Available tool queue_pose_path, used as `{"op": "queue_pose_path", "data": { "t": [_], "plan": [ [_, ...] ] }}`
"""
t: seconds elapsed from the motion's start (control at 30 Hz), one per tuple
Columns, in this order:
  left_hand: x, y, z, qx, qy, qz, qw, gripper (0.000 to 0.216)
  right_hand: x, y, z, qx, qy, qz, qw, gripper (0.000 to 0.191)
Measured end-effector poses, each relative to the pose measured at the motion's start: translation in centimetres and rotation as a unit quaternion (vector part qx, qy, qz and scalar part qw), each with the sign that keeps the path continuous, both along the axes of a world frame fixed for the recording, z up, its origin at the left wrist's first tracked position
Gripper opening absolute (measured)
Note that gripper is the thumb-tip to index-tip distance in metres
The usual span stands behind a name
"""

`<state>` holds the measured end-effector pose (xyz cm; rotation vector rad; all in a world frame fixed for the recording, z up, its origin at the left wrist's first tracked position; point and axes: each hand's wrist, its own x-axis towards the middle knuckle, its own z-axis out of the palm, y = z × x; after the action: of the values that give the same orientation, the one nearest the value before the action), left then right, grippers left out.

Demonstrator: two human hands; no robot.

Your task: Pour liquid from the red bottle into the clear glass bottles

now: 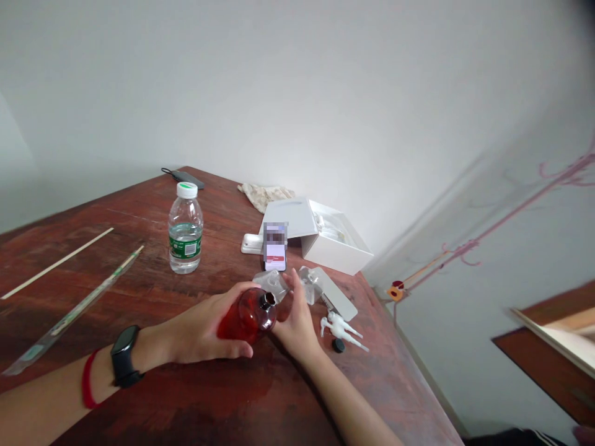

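Note:
Wrapped around an amber-red bottle [242, 316] is my left hand [218, 322], with its thumb on the near side. The bottle tilts to the right, and its dark neck has no cap on it. Close against the bottle's right side is my right hand [297, 322], fingers stretched out; part of it is hidden behind the bottle. To the right of that hand lie white pump heads [339, 325] with a black cap [338, 345] beside them. Crumpled clear plastic [272, 283] lies just beyond the hands.
A clear water bottle [185, 238] stands upright at left. Behind it lies a dark pouch [188, 179]. A phone [275, 254] leans near a white box [334, 248] and a cloth [264, 195]. A thin stick [58, 263] and a wrapped chopstick pack [88, 306] lie at left.

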<state>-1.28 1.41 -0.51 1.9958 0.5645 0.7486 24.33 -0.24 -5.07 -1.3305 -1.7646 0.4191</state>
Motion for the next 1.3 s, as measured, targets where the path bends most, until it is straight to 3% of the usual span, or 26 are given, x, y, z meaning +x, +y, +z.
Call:
{"op": "queue_pose_path", "data": {
  "t": [0.37,0.63,0.77,1.3],
  "plan": [
    [0.0,0.2,-0.4,-0.005,0.013,0.022,1.0,0.093,-1.4,0.6,0.9,-0.012,-0.076,-0.045,0.996,0.114],
    [-0.1,0.1,0.0,0.006,0.043,0.043,0.998,0.096,-1.7,0.8,1.6,-0.037,-0.069,-0.076,0.994,0.106],
    [-0.1,0.1,0.0,0.002,0.047,0.044,0.998,0.1,-1.6,0.9,1.9,-0.052,-0.058,-0.08,0.994,0.114],
    [-1.2,0.6,-1.5,-0.036,0.093,0.055,0.994,0.105,-1.2,0.7,0.5,-0.059,-0.037,-0.072,0.995,0.122]
  ]
}}
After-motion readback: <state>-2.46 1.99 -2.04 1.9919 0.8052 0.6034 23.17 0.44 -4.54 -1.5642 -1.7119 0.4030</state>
